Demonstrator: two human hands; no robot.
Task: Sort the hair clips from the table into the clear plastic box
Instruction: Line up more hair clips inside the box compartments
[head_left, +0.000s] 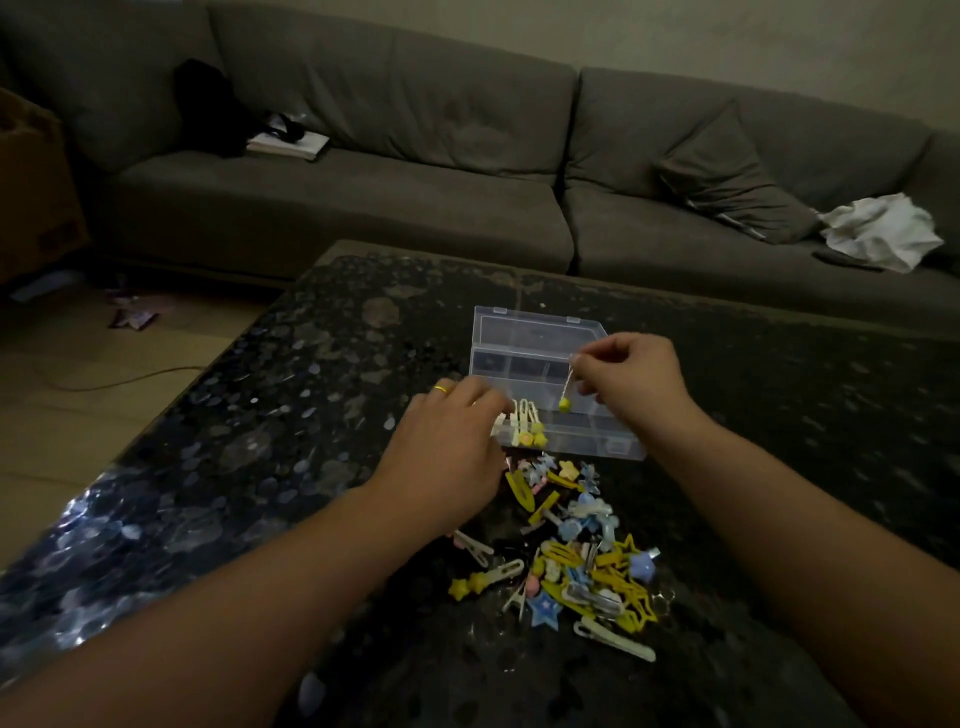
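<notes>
R hand (631, 379) pinches clip (568, 387) over box (618, 451) – L hand (447, 441) at rim.

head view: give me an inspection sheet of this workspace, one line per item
surface: dark speckled table, glossy, glare at its left edge
job's things: clear box open, lid tilted back; a few white clips with yellow ends in its near-left compartment; mixed clip pile on the table in front of the box
clutter: nothing seen on the table besides the job's things
grips: right hand pinches a white clip with a yellow end above the box; left hand, ring on one finger, reaches to the box's near-left corner, fingertips blurred
cables: thin cord on the floor, left
surroundings: grey sofa with cushion, white cloth, book; cardboard box at left
</notes>
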